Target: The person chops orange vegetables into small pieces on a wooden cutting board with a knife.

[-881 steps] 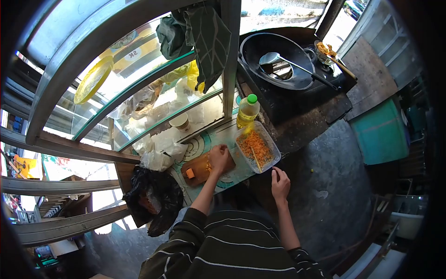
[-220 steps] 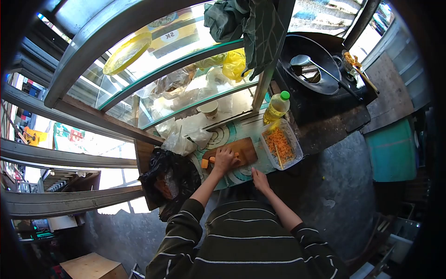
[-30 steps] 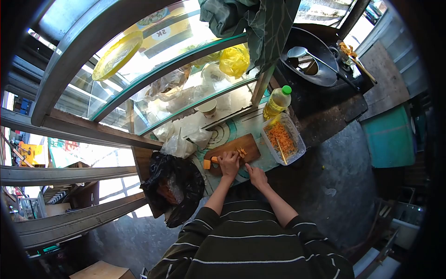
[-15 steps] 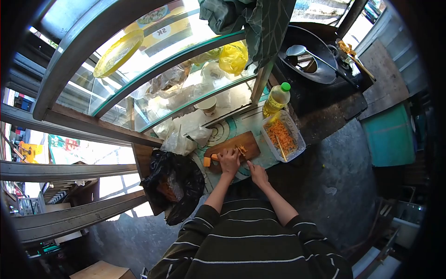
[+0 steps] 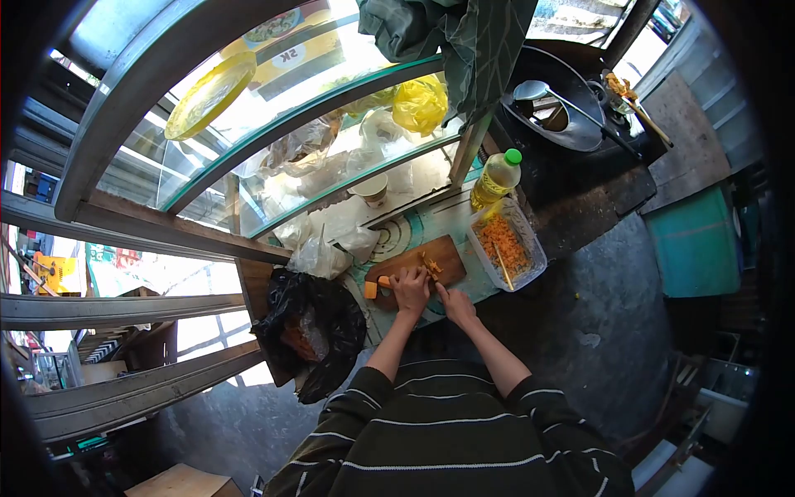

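A wooden cutting board lies on the counter in front of me. My left hand presses down on it, fingers bent together over what looks like a carrot piece, mostly hidden beneath them. My right hand is closed round a knife, whose thin blade points up beside the left fingertips. Thin orange carrot strips lie on the board past the fingers. Left of my left hand sit a carrot chunk and a smaller piece.
Right of the board stand a plastic tub of chopped orange food with a stick in it and an oil bottle with a green cap. A black plastic bag sits left. A wok with a ladle is at back right; a glass case rises ahead.
My right hand has shifted slightly up and left, closer to my left hand. The carrot strips past the fingers look more spread out. The whole view has shifted a little.
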A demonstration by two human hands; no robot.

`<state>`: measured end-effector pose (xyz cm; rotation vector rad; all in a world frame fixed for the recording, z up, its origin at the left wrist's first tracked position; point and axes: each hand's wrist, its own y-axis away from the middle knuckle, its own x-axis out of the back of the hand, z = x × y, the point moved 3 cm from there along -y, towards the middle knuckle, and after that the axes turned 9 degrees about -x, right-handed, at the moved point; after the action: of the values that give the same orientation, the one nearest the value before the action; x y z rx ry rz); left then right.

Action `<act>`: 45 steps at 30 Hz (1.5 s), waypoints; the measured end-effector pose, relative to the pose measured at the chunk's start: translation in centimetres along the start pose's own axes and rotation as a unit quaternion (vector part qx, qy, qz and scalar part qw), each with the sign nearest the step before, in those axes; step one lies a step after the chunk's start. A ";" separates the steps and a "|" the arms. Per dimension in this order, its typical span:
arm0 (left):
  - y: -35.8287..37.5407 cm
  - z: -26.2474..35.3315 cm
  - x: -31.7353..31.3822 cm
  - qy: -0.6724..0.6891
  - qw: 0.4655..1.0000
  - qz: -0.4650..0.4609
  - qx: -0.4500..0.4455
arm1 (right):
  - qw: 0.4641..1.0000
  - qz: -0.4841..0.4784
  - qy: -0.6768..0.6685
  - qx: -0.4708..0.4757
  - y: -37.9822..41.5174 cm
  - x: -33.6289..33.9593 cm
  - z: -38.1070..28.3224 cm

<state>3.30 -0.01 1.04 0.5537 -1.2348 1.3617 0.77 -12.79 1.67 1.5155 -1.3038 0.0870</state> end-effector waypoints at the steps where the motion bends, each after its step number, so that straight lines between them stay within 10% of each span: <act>1: 0.3 0.0 0.1 0.002 1.000 -0.003 0.005 | 1.000 -0.004 -0.002 -0.001 0.1 -0.7 0.3; 22: -0.4 -0.3 0.7 0.005 0.999 -0.025 0.026 | 0.996 0.034 -0.057 0.062 -1.1 -1.3 1.2; 24: -0.2 -0.1 1.0 -0.008 0.999 -0.026 0.026 | 0.960 -0.133 -0.240 -0.062 -0.6 -1.8 2.2; 27: -0.3 0.2 1.1 -0.009 0.999 0.004 0.033 | 0.946 -0.144 -0.275 -0.099 0.5 -1.0 2.5; 33: -0.1 -0.6 0.8 -0.013 1.000 -0.016 0.023 | 0.991 -0.033 -0.127 0.019 1.2 -1.0 2.7; 45: 0.2 0.0 0.0 -0.077 0.994 -0.074 -0.020 | 0.992 -0.022 -0.118 -0.049 1.3 -1.0 3.5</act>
<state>3.13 0.09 1.01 0.7189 -1.3150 1.1856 -2.49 -14.48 0.38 1.5034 -1.4379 -0.1878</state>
